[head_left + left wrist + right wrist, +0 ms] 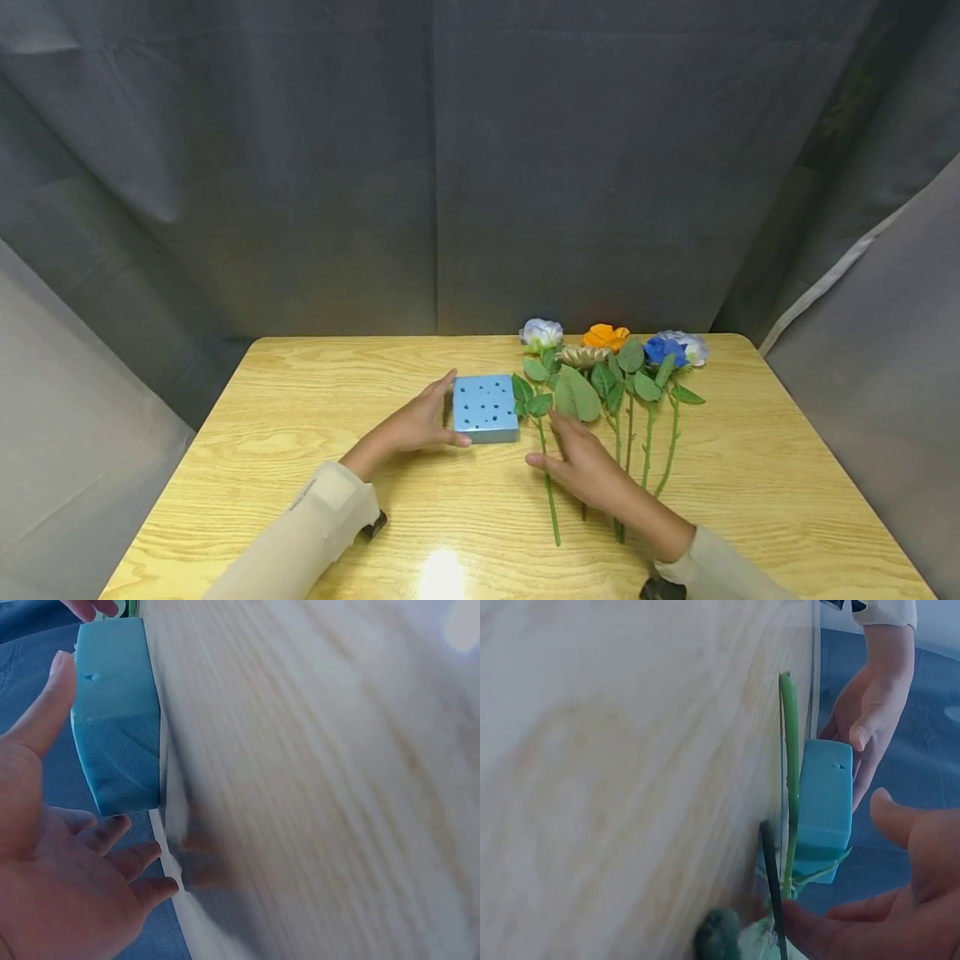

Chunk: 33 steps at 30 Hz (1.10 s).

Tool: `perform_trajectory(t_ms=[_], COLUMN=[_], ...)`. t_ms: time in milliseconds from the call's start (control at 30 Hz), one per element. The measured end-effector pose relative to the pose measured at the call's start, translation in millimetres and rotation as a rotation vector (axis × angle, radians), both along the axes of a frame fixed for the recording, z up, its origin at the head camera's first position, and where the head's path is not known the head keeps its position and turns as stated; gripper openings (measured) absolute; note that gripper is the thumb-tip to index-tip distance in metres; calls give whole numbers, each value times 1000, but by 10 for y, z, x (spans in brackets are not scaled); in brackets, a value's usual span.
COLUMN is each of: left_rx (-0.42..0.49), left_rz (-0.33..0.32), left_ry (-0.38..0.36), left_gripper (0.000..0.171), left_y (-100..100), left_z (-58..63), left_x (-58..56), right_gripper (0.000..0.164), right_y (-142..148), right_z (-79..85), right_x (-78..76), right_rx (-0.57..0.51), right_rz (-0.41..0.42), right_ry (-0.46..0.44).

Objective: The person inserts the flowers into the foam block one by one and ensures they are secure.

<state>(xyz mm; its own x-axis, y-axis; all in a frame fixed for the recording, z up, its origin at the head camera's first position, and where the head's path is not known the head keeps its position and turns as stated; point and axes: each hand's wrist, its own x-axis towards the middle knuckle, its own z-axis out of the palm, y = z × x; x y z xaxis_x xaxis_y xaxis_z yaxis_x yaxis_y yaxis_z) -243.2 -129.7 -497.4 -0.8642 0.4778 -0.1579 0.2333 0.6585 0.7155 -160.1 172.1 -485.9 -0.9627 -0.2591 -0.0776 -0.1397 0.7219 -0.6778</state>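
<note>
A square light-blue foam block (485,407) with several small holes in its top lies flat on the table. At its left side is my left hand (422,419), thumb near the front corner and fingers spread toward the back corner. The left wrist view shows relaxed fingers (133,861) beside the block's end. My right hand (587,464) reaches over the flower stems, its thumb pointing left across the stem of a pale lavender rose (542,332). Its fingertips are right at the green leaves (576,395). In the right wrist view, the green stem (790,772) runs alongside the block.
Right of the block lie an orange flower (606,336), a tan flower (583,357), a blue flower (666,350) and a whitish-lavender one (692,346), heads toward the back edge. Dark curtains (480,167) stand behind the wooden table (300,400), paler cloth at both sides.
</note>
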Motion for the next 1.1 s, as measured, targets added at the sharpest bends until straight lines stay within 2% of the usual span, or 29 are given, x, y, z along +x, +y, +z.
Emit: perform_trajectory(t_ms=[233, 400, 533, 833, 1100], left_rx=[8, 11, 17, 47, 33], left_rz=[9, 21, 26, 13, 14], left_ry=[16, 9, 8, -22, -29], left_gripper=[125, 123, 123, 121, 119], left_y=[22, 18, 9, 3, 17], left_z=[-33, -38, -43, -27, -23], left_x=[-64, -99, -115, -92, -86], right_gripper=[84, 82, 82, 81, 76], right_y=[-47, -75, -105, -149, -146], right_z=[-56, -88, -111, -139, -142], right_x=[-26, -19, -13, 15, 17], right_rx=[-49, -134, -156, -153, -121], right_rz=[-60, -117, -147, -159, -152], right_ry=[-12, -51, -59, -62, -45])
